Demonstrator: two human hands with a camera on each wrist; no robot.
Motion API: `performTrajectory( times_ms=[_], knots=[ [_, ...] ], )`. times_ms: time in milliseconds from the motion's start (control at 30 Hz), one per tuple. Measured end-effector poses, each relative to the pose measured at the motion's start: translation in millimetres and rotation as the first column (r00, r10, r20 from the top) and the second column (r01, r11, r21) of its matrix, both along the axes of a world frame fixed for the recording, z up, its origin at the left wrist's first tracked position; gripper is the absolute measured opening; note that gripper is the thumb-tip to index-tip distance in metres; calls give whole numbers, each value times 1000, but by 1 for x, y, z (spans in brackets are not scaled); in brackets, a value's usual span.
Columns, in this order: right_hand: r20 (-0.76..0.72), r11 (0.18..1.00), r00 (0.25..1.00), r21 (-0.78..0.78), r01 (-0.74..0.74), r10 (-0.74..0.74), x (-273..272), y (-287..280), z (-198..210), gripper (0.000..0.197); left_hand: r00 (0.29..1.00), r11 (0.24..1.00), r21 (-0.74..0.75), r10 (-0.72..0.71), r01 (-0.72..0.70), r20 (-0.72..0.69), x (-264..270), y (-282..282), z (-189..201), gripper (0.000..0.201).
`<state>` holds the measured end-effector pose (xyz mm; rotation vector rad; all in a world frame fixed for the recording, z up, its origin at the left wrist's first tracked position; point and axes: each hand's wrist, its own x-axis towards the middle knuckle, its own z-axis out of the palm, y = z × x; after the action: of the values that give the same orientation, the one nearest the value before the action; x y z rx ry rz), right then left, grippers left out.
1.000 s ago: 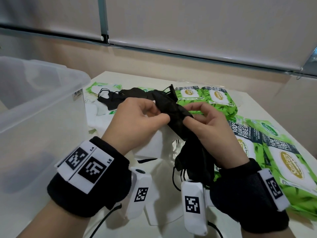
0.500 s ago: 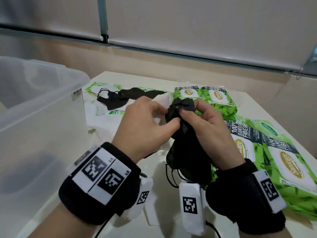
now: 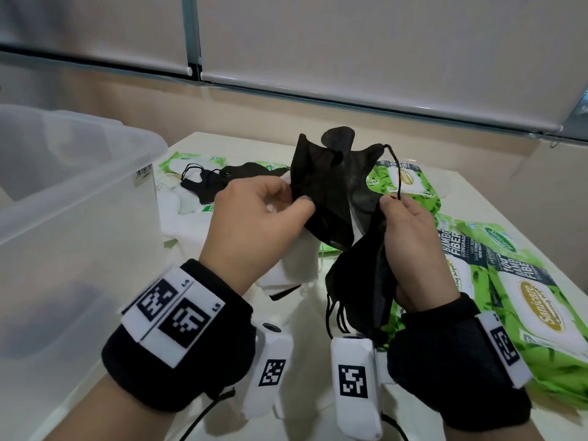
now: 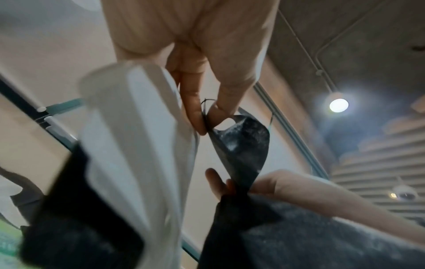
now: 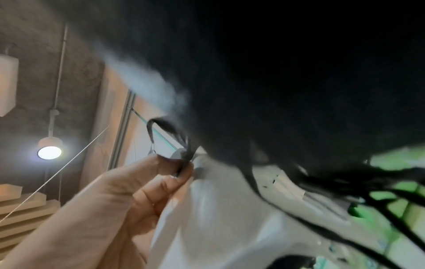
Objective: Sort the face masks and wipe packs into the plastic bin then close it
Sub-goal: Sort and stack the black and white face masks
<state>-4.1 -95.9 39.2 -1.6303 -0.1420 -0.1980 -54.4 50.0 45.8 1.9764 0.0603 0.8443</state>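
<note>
Over the middle of the table my left hand [image 3: 297, 198] pinches one edge of a black face mask [image 3: 327, 186], which stands spread open and upright. My right hand [image 3: 394, 202] pinches that mask's ear loop [image 3: 396, 173] and grips a bunch of black masks [image 3: 362, 281] hanging from its palm. The left wrist view shows my left hand [image 4: 207, 120] pinching the black mask [image 4: 243, 145]. In the right wrist view the black masks [image 5: 276, 72] hide most of my right hand [image 5: 181, 169]. The translucent plastic bin [image 3: 79, 218] stands open at the left.
Green wipe packs [image 3: 541, 297] lie along the table's right side, and more wipe packs [image 3: 404, 179] sit at the back. White masks [image 3: 296, 268] and another black mask [image 3: 222, 179] lie beside the bin. A wall with blinds runs behind the table.
My hands have moved apart and risen. The black mask, bunched between the fingertips before, now stands pulled open between them. The bunch still hangs from my right hand.
</note>
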Motion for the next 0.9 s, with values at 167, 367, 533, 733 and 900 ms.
performTrajectory(
  times_ms=[167, 367, 533, 733, 900],
  knots=[
    [-61, 997, 996, 60, -58, 62, 0, -2, 3, 20, 1000, 994, -105, -10, 7, -29, 4, 8, 0, 22],
    [-36, 900, 899, 27, -436, 436, -11, 4, 4, 47, 1000, 998, 63, 16, -16, 8, -2, 5, 4, 12],
    [-30, 953, 955, 83, -291, 295, -7, 3, 1, 26, 990, 989, 67, -132, 135, -48, -4, 6, 5, 13],
    [-12, 996, 999, 84, -31, 32, 1, -1, 0, 16, 996, 996, 18, -89, 89, -19, -3, 11, 5, 19],
    [111, 990, 993, 139, 19, -35, -2, 1, 1, 28, 1000, 997, 73, 2, 0, -20, -2, 13, 4, 26]
  ],
)
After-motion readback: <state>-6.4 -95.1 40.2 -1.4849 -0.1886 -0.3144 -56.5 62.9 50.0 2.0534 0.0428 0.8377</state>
